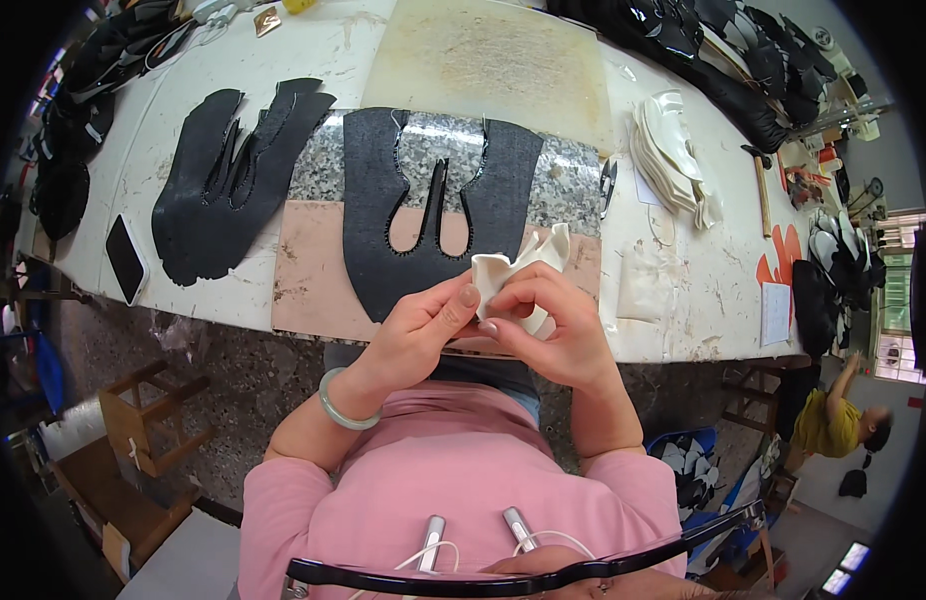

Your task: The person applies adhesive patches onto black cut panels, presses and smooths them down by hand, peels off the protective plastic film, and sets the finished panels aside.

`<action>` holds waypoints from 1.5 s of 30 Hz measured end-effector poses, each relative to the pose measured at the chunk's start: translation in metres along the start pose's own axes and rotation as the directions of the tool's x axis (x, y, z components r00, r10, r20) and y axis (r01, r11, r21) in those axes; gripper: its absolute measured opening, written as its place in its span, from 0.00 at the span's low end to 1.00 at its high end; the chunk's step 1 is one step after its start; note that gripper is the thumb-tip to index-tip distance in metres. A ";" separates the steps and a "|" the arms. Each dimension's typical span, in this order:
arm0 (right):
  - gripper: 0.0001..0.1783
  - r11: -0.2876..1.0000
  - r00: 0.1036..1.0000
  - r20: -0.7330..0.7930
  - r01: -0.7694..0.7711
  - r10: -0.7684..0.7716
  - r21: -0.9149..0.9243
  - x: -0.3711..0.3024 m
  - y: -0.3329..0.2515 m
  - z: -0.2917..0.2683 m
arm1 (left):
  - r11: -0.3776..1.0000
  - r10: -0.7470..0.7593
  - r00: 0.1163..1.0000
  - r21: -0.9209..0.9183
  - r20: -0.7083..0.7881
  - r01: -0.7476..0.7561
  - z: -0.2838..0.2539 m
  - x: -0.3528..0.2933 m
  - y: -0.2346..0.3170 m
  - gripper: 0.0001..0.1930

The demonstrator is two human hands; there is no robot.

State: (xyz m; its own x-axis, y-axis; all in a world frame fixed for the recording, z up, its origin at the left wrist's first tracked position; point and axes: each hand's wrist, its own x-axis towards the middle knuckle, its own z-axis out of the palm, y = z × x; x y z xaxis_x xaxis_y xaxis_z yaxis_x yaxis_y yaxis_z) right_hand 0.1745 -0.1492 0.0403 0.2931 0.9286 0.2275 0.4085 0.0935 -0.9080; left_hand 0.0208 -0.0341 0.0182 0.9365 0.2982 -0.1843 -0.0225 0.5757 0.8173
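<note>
Both hands meet over the near edge of the table, on a folded cream-white piece of thin, soft material (493, 274). My left hand (421, 332) pinches its left side between thumb and fingers. On the other side, my right hand (557, 335) grips it with curled fingers, thumb beneath. Just beyond the hands lies a flat dark grey cut piece (378, 205) with a forked middle slot and stitched edges. It rests on a board, part speckled stone (573, 185) and part pinkish sheet (308, 260). A similar dark piece (208, 215) lies to the left.
Stacked cream pieces (668, 150) lie at right, near small snips (608, 187) and a hammer (762, 190). A phone (127, 260) sits at the left edge. Black pieces (703, 50) heap at the far right. A wooden stool (153, 415) stands below left; another person (828, 425) is at right.
</note>
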 end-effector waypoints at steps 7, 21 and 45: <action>0.10 0.980 0.993 -0.056 0.092 -0.103 -0.174 0.000 -0.001 0.004 | 1.000 0.021 1.000 -0.021 -0.008 -0.021 0.001 0.005 -0.003 0.21; 0.31 0.708 0.487 -0.795 0.411 0.361 0.574 -0.127 0.037 -0.149 | 0.773 0.108 0.992 0.622 0.070 -0.128 0.045 0.130 0.020 0.17; 0.40 0.659 0.822 0.200 -0.552 0.533 0.511 -0.011 0.013 -0.015 | 0.961 0.089 0.954 0.278 -0.287 -0.005 -0.010 -0.033 0.005 0.17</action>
State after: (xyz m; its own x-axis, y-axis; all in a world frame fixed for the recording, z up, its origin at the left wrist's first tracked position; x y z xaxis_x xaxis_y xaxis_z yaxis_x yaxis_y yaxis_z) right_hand 0.1895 -0.1637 0.0316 0.2862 0.8849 -0.3675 -0.3344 -0.2672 -0.9038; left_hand -0.0138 -0.0332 0.0226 0.7907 0.5542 -0.2602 0.0705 0.3398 0.9378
